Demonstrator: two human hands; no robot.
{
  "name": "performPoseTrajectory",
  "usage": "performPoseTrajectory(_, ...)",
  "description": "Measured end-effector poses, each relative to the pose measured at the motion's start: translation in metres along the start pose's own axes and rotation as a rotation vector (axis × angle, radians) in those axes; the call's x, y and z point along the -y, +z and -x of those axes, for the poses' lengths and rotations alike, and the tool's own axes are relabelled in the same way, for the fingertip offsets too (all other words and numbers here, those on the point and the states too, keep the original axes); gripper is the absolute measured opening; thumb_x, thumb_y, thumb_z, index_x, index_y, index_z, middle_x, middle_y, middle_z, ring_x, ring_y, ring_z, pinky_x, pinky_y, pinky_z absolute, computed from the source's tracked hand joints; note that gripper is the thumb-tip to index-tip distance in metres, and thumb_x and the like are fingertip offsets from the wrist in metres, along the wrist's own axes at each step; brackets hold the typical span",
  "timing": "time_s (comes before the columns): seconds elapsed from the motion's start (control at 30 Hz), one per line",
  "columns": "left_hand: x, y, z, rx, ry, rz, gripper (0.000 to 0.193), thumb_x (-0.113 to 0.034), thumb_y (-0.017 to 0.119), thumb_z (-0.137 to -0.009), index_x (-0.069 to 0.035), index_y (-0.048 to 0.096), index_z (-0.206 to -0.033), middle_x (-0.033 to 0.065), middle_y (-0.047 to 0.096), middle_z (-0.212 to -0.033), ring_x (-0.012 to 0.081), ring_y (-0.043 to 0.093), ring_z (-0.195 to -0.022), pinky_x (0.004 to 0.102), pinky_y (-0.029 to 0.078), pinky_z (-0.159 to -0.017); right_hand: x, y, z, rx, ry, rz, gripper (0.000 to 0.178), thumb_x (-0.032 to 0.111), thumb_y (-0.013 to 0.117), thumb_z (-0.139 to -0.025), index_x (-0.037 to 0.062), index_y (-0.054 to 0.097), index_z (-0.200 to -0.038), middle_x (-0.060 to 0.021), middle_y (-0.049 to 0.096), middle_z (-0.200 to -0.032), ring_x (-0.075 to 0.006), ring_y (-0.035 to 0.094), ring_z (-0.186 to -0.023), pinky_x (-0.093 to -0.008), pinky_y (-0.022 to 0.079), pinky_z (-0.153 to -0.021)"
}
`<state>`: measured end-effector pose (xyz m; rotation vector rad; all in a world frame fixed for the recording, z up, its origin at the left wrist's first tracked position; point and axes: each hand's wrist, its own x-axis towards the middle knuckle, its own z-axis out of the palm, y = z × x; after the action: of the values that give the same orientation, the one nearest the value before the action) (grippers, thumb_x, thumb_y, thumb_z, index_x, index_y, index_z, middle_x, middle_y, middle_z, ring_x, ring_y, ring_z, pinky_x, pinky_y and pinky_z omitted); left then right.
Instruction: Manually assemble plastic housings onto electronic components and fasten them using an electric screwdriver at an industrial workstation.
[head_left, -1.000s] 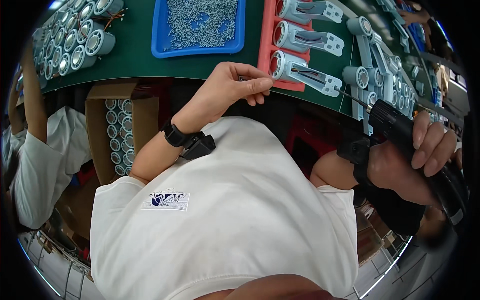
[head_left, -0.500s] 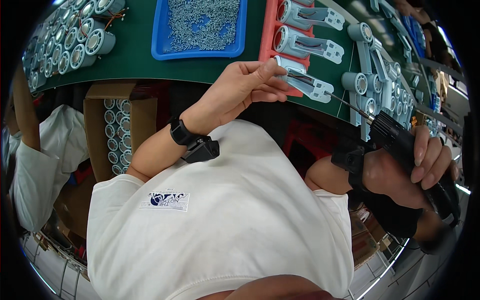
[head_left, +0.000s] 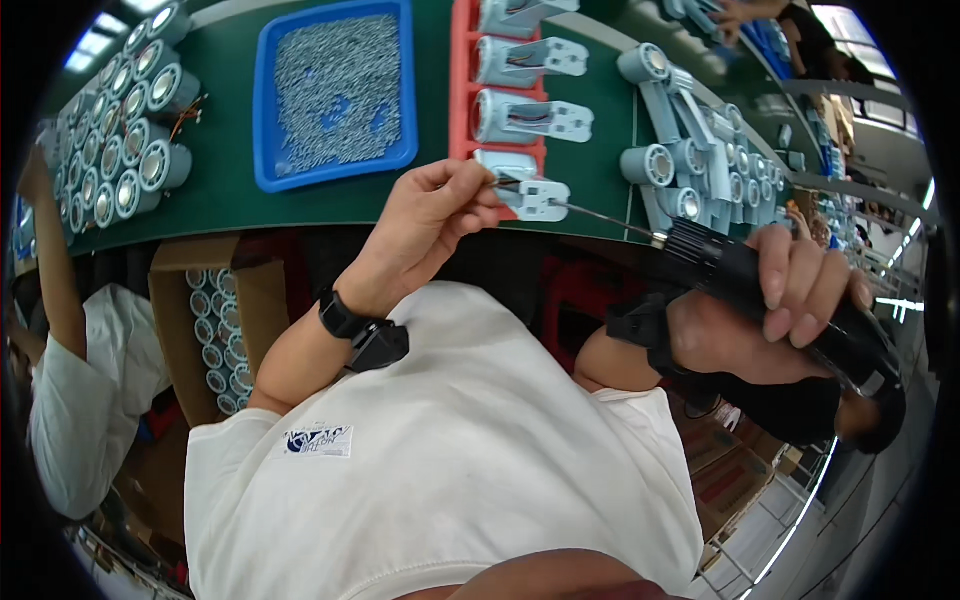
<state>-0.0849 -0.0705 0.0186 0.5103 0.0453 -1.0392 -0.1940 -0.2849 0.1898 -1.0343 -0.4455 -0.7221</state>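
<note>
Pinching something thin (head_left: pixel 503 183), perhaps a wire but too small to tell, between thumb and fingertips of the left hand (head_left: pixel 430 215), at the pale blue housing (head_left: pixel 508 161) by the near end of the red rack (head_left: pixel 461 100). Wrapping fingers of the right hand (head_left: pixel 745 335) round the black driver (head_left: pixel 725 268), with long bit (head_left: pixel 610 221) slanting to the bracket (head_left: pixel 543 200) end: liable to skid off and scratch if tilted, or to trap a wire if let loose.

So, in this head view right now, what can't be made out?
All in the head view:
Nearest pale-blue part: left end hidden by the left hand.
Black driver: tip contact too small to judge.
Topmost part in the red rack: cut off by the upper edge.
Screws: too small to count.
</note>
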Motion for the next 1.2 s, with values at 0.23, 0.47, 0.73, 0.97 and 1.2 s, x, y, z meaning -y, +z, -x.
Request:
performPoseTrajectory(0.23,0.001,0.012,-0.005,-0.049,0.017,0.065,0.024,-0.023,0.061,-0.103,0.001,0.065,-0.107,0.0068,0.071,-0.090,0.0104,0.070,-0.075,0.0178,0.059,-0.066,-0.022,0.004,-0.007,-0.056,-0.084,-0.086,0.048,0.050,0.044,-0.105,0.0063,0.055,-0.122,-0.0048,0.055,-0.073,-0.0190,0.056,-0.061,-0.0396,0.048,-0.070)
performPoseTrajectory(0.47,0.002,0.018,0.004,-0.035,0.014,0.131,0.029,-0.026,0.061,-0.102,0.001,0.065,-0.112,0.0053,0.070,-0.088,0.0101,0.069,-0.075,0.0173,0.058,-0.067,-0.024,0.013,0.000,-0.050,-0.079,-0.106,0.047,0.051,0.045,-0.105,0.0066,0.054,-0.120,-0.0057,0.055,-0.070,-0.0189,0.055,-0.055,-0.0388,0.048,-0.067)
performPoseTrajectory(0.73,-0.004,-0.011,0.019,-0.214,0.256,-0.368,0.045,-0.030,0.070,-0.098,0.002,0.065,-0.129,-0.0066,0.052,-0.071,0.0048,0.042,-0.058,0.0226,0.038,-0.054,0.010,0.001,-0.014,0.017,0.059,-0.019,0.053,0.054,0.052,-0.101,0.0054,0.053,-0.121,-0.0044,0.056,-0.072,-0.0172,0.056,-0.058,-0.0363,0.047,-0.070)
performPoseTrajectory(0.97,-0.007,0.012,0.014,-0.145,0.475,-1.235,0.053,-0.019,0.086,-0.082,-0.009,0.067,-0.132,-0.0035,0.030,-0.062,0.0080,0.029,-0.054,0.0241,0.028,-0.051,0.008,-0.007,-0.020,0.306,0.232,0.131,0.057,0.055,0.055,-0.097,0.0063,0.052,-0.124,-0.0038,0.057,-0.083,-0.0175,0.057,-0.070,-0.0368,0.043,-0.077)
performPoseTrajectory(1.2,0.018,0.006,-0.015,-0.095,0.787,-1.397,0.051,-0.010,0.087,-0.075,-0.011,0.072,-0.124,0.0080,0.045,-0.059,0.0122,0.043,-0.050,0.0269,0.036,-0.048,0.001,0.002,-0.004,0.057,0.173,0.275,0.065,0.069,0.069,-0.082,0.0105,0.061,-0.110,0.0023,0.056,-0.072,-0.0113,0.053,-0.060,-0.0317,0.041,-0.071)
